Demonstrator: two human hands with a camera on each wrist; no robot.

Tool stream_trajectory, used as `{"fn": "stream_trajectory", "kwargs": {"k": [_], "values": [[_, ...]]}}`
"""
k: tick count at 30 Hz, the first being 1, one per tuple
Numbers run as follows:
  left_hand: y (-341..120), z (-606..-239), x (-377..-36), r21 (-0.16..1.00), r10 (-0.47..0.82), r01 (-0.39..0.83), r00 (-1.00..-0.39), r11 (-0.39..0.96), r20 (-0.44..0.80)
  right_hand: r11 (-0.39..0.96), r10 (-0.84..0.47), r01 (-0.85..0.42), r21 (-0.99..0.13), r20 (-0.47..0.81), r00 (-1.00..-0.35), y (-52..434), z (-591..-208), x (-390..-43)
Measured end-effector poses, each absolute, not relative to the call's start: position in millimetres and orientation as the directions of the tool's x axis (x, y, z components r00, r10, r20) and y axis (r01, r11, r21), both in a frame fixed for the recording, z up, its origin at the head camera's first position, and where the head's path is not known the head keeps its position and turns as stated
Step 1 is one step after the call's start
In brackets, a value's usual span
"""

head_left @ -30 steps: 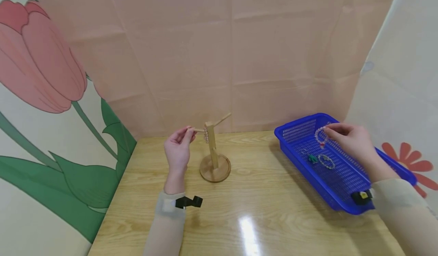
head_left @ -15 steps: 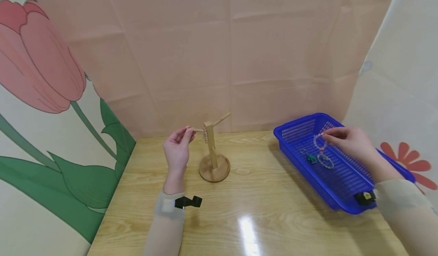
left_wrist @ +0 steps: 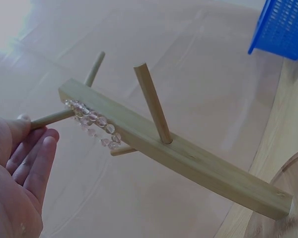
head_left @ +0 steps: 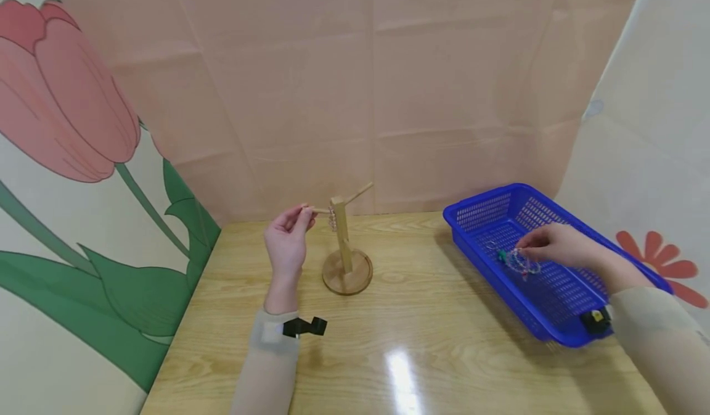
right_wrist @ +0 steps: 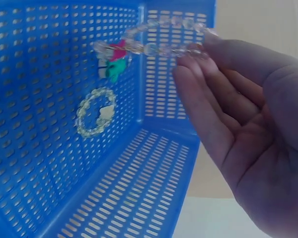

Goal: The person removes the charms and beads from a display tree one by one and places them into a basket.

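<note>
A wooden stand [head_left: 345,242] with slanted pegs rests on the table, and a clear bead bracelet [head_left: 333,219] hangs on its left peg. My left hand [head_left: 307,213] pinches the tip of that peg [left_wrist: 49,118], the hung bracelet [left_wrist: 94,124] just beyond my fingers. My right hand [head_left: 524,251] is low inside the blue basket [head_left: 482,196]. Its fingertips [right_wrist: 188,52] pinch a clear bead bracelet [right_wrist: 159,47] with a red charm. A green charm [right_wrist: 114,70] and a second bead bracelet [right_wrist: 94,116] lie on the basket floor nearby.
The wooden table [head_left: 421,341] is bare between the stand and the basket. Pink sheeting closes the back, and flower-printed panels stand on the left and right. A small black camera sits on each wrist.
My right hand has come down with the bracelet from above the basket's far end to near its floor, beside the green charm. My left hand has stayed on the peg.
</note>
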State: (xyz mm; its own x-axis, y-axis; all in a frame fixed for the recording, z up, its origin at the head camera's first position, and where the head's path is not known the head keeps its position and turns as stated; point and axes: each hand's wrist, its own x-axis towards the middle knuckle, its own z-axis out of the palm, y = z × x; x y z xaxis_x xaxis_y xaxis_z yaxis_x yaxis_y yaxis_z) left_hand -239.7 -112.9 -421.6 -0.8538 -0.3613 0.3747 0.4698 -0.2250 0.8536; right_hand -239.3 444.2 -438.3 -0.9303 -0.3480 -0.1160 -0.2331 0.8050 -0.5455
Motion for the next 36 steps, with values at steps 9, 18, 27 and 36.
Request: {"fn": "stream_trajectory", "kwargs": {"k": [9, 18, 27, 36], "values": [[-113.3, -421.5, -240.0, 0.857, -0.357, 0.467, -0.856, -0.22, 0.375, 0.767, -0.417, -0.176, -0.617, -0.27, -0.868, 449.1, -446.9, -239.5], [-113.1, -422.3, -240.5, 0.851, -0.358, 0.474, -0.853, -0.228, 0.38, 0.79, -0.403, -0.149, -0.595, -0.32, -0.857, 447.9, -445.0, -239.4], [-113.0, -421.9, -240.2, 0.85, -0.365, 0.477, -0.849, -0.222, 0.381, 0.833, -0.379, -0.182, -0.522, -0.3, -0.876, 448.1, -446.6, -243.2], [-113.1, -421.9, -240.5, 0.85, -0.359, 0.477, -0.851, -0.225, 0.383, 0.849, -0.403, -0.236, -0.473, -0.291, -0.867, 443.3, -446.5, -245.2]]}}
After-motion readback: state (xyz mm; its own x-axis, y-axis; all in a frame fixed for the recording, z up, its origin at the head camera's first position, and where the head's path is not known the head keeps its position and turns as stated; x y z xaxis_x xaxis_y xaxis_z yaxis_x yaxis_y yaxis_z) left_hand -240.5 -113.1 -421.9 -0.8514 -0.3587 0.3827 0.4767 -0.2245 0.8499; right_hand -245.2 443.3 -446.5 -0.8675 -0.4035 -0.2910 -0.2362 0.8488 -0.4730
